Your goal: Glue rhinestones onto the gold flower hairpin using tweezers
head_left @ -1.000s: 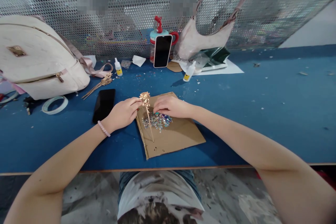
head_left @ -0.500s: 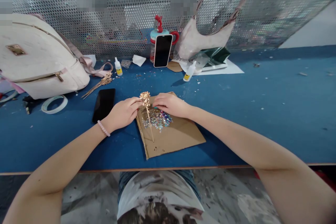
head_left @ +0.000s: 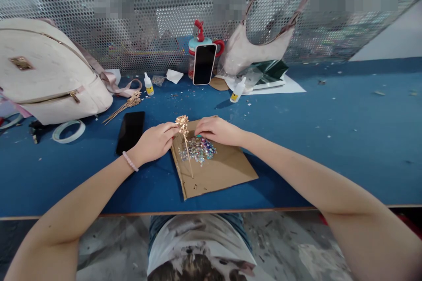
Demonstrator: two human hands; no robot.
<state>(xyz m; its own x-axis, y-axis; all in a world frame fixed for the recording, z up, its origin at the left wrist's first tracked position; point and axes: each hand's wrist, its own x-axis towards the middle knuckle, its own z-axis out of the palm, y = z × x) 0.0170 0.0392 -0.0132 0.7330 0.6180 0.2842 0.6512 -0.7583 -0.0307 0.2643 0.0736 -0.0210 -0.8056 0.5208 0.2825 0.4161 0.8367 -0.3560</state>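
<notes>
Head camera view: the left hand (head_left: 154,141) is closed in a pinch on a gold hairpin (head_left: 184,140), gripped just below its flower-shaped top, with the thin stem slanting down toward the person over a sheet of cardboard (head_left: 220,171). A pink bead bracelet (head_left: 130,161) is worn on that wrist. The right hand (head_left: 217,131) is laid fingers-down just right of the hairpin's top, its fingertips curled at the upper edge of a small heap of sparkly beads (head_left: 198,149); whether anything is pinched there cannot be told. The beads are piled on the cardboard directly below the right hand and just right of the stem.

Left of the left hand a black phone (head_left: 131,131) is laid face-down on the blue table (head_left: 329,140), and farther left a roll of tape (head_left: 68,131). Beyond it, more gold hairpins (head_left: 123,106) are seen beside a white backpack (head_left: 49,70). Well beyond both hands, two small glue bottles (head_left: 148,84) and a second phone (head_left: 203,64), propped against a cup, are placed before a perforated metal screen (head_left: 165,4).
</notes>
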